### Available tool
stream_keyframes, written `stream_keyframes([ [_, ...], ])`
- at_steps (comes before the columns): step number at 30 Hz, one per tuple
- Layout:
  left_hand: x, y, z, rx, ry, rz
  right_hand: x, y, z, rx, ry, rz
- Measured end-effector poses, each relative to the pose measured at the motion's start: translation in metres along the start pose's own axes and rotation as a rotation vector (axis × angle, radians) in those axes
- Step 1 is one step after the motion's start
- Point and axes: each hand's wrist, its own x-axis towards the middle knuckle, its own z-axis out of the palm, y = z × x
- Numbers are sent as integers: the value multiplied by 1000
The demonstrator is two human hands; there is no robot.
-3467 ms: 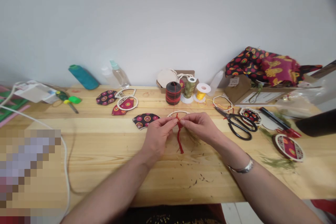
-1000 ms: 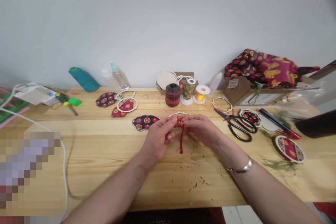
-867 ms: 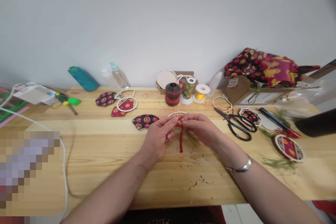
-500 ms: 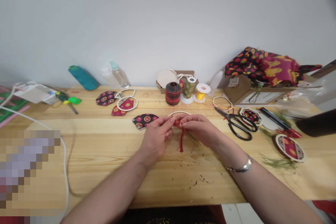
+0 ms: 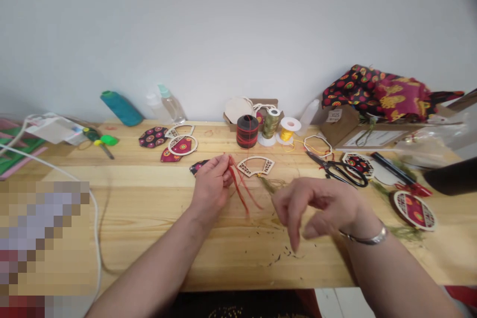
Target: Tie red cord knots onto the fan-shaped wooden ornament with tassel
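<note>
Red cord [image 5: 238, 188] hangs in loose strands from the pinched fingertips of my left hand [image 5: 214, 181], over the middle of the table. My right hand [image 5: 315, 208] is raised off to the right, fingers apart and bent downward, with nothing visible in it. Between the hands and a little behind them lies a fan-shaped wooden frame [image 5: 256, 165], with an olive-green tassel [image 5: 270, 185] at its lower edge, partly behind my right hand. A dark patterned fabric piece [image 5: 197, 165] is mostly covered by my left hand. A spool of red and black cord [image 5: 247, 131] stands behind the frame.
Black-handled scissors [image 5: 341, 171] lie on the right, near a finished oval ornament [image 5: 414, 210]. Along the wall stand a yellow thread spool [image 5: 286, 134], an olive spool [image 5: 271, 125], a teal thread cone [image 5: 122, 109] and a fabric-topped cardboard box [image 5: 345, 126]. A white cable [image 5: 97, 238] runs down the left.
My right hand has let go of the red cord and moved right and toward me, its fingers opening. My left hand keeps the cord, whose strands now hang loose. The fan-shaped frame is uncovered.
</note>
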Motion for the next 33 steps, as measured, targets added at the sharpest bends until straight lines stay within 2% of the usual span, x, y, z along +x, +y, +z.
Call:
stream_keyframes([
  [2, 0, 0, 1, 11, 19, 31, -7, -1, 1, 50, -129, -25],
  [3, -1, -1, 2, 27, 15, 45, -8, 1, 2, 78, -153, -53],
  [4, -2, -2, 2, 54, 6, 56, -6, 4, 3, 113, -107, -80],
  [6, -5, -5, 3, 141, -16, 75, 6, 14, 5, 186, 251, -90],
  [9, -11, -10, 3, 322, -46, 135, 37, 35, 10, 255, 902, 0],
  [10, -13, -11, 3, 378, -57, 167, 47, 42, 12, 303, 986, -19],
  [11, -14, -11, 3, 428, -70, 199, 56, 48, 14, 355, 1002, -74],
  [13, -17, -12, 4, 498, -106, 249, 68, 57, 18, 491, 950, -215],
  [15, -19, -12, 5, 535, -136, 270, 71, 60, 20, 614, 893, -254],
  [21, -21, -12, 4, 520, -130, 204, 62, 55, 21, 723, 799, -180],
  [28, -20, -13, 6, 361, -147, 72, 59, 54, 18, 621, 796, -57],
  [33, -21, -13, 5, 343, -215, 51, 59, 56, 18, 563, 820, -88],
])
